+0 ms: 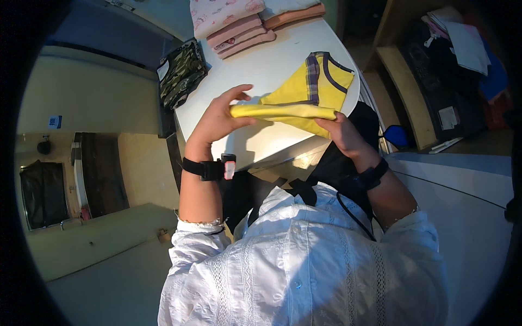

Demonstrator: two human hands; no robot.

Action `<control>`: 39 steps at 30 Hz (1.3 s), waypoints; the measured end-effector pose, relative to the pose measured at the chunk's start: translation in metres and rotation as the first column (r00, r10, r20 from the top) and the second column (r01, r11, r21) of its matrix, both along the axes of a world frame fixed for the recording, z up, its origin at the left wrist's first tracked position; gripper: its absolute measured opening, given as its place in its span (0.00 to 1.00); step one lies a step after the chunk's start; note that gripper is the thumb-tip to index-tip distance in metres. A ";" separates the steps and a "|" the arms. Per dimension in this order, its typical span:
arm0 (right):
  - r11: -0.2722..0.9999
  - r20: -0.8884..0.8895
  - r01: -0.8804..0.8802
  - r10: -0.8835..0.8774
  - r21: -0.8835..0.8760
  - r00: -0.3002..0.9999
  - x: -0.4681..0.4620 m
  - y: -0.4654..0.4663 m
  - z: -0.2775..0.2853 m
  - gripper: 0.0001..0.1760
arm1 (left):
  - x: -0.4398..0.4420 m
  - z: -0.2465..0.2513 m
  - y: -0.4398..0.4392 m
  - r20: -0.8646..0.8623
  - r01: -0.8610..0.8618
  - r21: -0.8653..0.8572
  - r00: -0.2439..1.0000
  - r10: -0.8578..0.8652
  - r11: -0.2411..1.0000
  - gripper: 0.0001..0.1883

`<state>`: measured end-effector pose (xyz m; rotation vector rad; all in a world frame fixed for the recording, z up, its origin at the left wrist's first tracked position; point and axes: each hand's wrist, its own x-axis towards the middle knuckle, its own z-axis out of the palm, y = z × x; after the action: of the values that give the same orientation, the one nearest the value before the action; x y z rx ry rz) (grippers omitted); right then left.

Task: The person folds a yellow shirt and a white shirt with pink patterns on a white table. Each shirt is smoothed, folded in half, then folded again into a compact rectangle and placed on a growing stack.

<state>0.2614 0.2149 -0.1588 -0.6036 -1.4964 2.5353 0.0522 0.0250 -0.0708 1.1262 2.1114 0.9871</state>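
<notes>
A yellow shirt [281,87] with dark trim at the neck and a plaid strip lies partly on the white table [204,98]. Its near part is raised above the table as a folded band. My left hand [223,112] has the band's left end between thumb and fingers, with the index finger lifted away. At the other end, my right hand [342,132] pinches the yellow cloth. The neckline points to the far right, near the table's curved edge. Part of the shirt under the raised band is hidden.
Folded camouflage clothing [183,75] sits at the table's left edge. Pink folded clothes [244,38] are stacked at the back, beside a white and orange pile [293,14]. To the right stands a wooden shelf [408,89] holding clothes and papers.
</notes>
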 end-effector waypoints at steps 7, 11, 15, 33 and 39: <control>0.953 -0.032 0.083 -0.097 -0.292 0.995 0.007 0.028 -0.003 0.22 | 0.000 -0.053 0.009 0.492 -0.182 0.029 0.858 0.145 0.983 0.30; 0.936 0.029 0.162 -0.161 -0.314 0.987 0.006 0.041 0.002 0.21 | 0.006 -0.058 0.037 0.500 -0.228 -0.120 0.827 0.257 0.966 0.20; 0.950 -0.001 0.210 -0.216 -0.232 0.976 0.005 0.052 0.006 0.21 | 0.007 -0.055 0.056 0.526 -0.206 0.097 0.841 0.125 0.974 0.15; 0.924 0.007 0.379 -0.379 -0.055 0.925 -0.013 0.088 -0.009 0.24 | -0.001 -0.110 0.111 0.178 -0.289 0.187 0.950 0.257 0.939 0.18; 0.883 0.068 0.445 -0.458 0.150 0.886 -0.012 0.094 -0.002 0.28 | 0.006 -0.095 0.115 0.160 -0.375 0.117 0.921 0.355 0.920 0.19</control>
<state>0.2497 0.3092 -0.1604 -0.9479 -1.3421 2.0611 0.0578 0.1402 -0.1655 0.7114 2.2105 1.3690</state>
